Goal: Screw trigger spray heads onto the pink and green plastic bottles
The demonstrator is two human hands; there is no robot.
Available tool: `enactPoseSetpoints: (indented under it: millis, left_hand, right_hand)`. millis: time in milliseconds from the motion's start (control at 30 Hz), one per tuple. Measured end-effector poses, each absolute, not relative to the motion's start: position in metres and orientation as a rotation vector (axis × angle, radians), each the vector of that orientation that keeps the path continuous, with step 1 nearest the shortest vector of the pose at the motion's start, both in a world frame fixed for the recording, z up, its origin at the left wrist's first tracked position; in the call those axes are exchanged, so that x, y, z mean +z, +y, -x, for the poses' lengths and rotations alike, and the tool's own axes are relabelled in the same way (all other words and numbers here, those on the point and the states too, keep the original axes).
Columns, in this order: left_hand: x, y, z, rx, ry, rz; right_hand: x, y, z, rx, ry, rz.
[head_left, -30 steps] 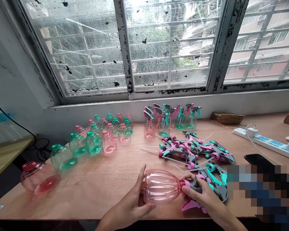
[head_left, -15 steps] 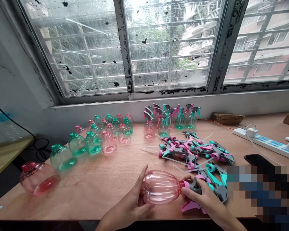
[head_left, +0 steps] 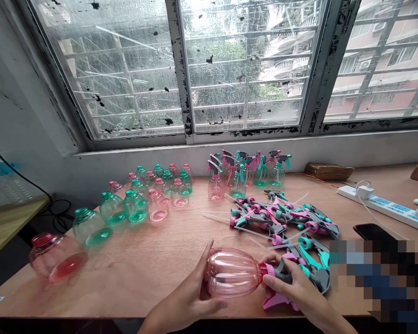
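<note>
A clear pink spray bottle (head_left: 233, 272) lies sideways between my hands, its neck pointing right. My left hand (head_left: 191, 292) is wrapped round the bottle's base end. At the neck, my right hand (head_left: 292, 283) grips the spray head (head_left: 281, 273), which has a pink collar and a grey body. The collar sits against the bottle mouth; whether it is screwed tight I cannot tell. Just behind my right hand lies a heap of loose pink, teal and grey spray heads (head_left: 264, 215), some with clear tubes.
Several open pink and green bottles (head_left: 135, 206) stand at the left and back. Finished-looking bottles with spray heads (head_left: 237, 183) stand below the window. A power strip (head_left: 386, 206), a black phone (head_left: 376, 232) and a brown packet (head_left: 329, 170) lie on the right.
Almost nothing differs. The bottle has sunk very slightly in my hands, and both hands keep their grip.
</note>
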State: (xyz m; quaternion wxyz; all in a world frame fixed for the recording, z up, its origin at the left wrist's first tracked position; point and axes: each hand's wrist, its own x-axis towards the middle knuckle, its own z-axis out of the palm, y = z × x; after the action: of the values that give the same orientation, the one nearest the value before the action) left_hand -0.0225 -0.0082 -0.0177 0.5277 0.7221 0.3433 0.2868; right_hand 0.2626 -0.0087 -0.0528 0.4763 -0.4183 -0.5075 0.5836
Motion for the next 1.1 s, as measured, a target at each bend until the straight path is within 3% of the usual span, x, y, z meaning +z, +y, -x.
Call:
enactPoseSetpoints:
  millis: [1100]
  left_hand:
    - [-0.0275,-0.0061,0.0248,0.754,0.798,-1.759]
  right_hand:
    - [-0.0487,-0.0103,-0.2609,1.430,-1.194,1.093]
